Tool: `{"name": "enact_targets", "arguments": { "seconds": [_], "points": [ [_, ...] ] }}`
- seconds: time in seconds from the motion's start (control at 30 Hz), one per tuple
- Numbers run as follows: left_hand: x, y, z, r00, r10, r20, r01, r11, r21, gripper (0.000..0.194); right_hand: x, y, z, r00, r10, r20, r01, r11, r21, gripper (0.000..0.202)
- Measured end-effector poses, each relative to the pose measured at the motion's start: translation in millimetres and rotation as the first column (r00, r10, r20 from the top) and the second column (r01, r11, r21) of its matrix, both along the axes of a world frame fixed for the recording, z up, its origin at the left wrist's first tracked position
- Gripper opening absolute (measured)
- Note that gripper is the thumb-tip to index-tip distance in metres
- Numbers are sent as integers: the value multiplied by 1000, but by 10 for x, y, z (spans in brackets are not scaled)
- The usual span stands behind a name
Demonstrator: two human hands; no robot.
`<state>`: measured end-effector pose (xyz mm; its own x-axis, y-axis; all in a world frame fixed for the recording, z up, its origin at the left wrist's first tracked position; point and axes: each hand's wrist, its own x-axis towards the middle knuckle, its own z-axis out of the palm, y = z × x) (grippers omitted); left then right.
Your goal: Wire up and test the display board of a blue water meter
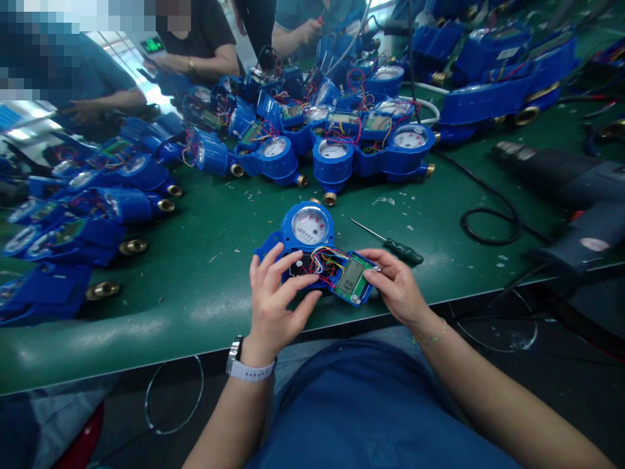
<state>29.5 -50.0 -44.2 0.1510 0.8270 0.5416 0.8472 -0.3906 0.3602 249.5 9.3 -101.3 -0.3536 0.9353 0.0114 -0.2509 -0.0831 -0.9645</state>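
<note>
A blue water meter [308, 225] with a round white dial lies on the green table near its front edge. Its housing is open, and coloured wires [322, 259] run from it to a circuit board with an LCD screen [349, 277]. My right hand [396, 286] pinches that board by its right side, tilted beside the meter. My left hand [283, 296] rests over the open housing, fingers spread and touching its edge and the wires. A screwdriver [388, 241] with a dark green handle lies just behind my right hand.
Several blue water meters [276, 156] with brass fittings stand across the back, and more [97, 208] line the left. A heat gun [561, 182] lies at the right with its black cable [488, 208] looped on the table [205, 260]. Co-workers' hands [170, 64] are beyond.
</note>
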Motion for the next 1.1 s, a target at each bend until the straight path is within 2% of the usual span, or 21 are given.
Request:
{"name": "enact_targets", "arguments": {
  "seconds": [0.1,0.2,0.33,0.47,0.53,0.6,0.7,0.77,0.9,1.0,1.1],
  "points": [
    [45,11,-107,999,-29,-31,27,998,-64,23,-4,-17,-3,1000,-2,14,1,1000,31,38],
    [53,54,-146,999,-37,-11,36,998,-50,19,-3,-31,-13,1000,-22,20,20,997,80,37],
    [76,98,-128,1000,-26,-15,25,999,-29,20,2,-30,-15,998,-64,24,60,991,121,36],
    [133,131,-76,994,37,-99,-42,998,-48,22,5,-29,-2,996,-57,63,46,985,166,37],
    [153,156,-50,990,49,-136,-56,997,-54,18,-1,-43,-4,992,-40,122,13,976,217,45],
    [158,184,-36,988,47,-148,-55,997,-46,11,-14,-68,-9,978,-49,205,-12,957,290,64],
    [147,218,-45,990,36,-137,-38,999,-13,5,-41,-110,-4,939,-112,326,-33,912,409,92],
    [141,229,-65,991,32,-126,-30,999,11,3,-54,-130,15,916,-156,369,-49,871,489,99],
    [154,223,-83,993,39,-113,-33,998,52,4,-55,-148,81,879,-249,406,-66,780,622,95],
    [184,222,-48,992,51,-116,-44,997,62,4,-42,-146,153,883,-254,395,-47,789,613,92],
    [216,243,13,995,37,-92,-35,999,19,15,-31,-118,235,913,-227,340,-13,815,580,90]
  ]
}}
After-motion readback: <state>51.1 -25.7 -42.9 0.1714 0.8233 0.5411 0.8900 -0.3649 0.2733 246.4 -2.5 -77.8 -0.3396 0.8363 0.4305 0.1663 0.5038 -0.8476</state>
